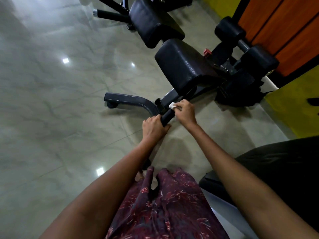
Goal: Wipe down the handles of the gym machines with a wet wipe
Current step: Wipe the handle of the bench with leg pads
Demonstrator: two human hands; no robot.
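A black foam handle juts out from the near end of a black gym bench. My left hand grips the near end of this handle, fingers curled over it. My right hand holds a small white wet wipe against the handle's far end, where it meets the bench frame. Only a corner of the wipe shows beyond my fingers.
The bench's grey floor bar with a wheel runs left across the glossy tiled floor. Padded rollers stand near an orange and yellow wall. Another black padded seat sits close at my right.
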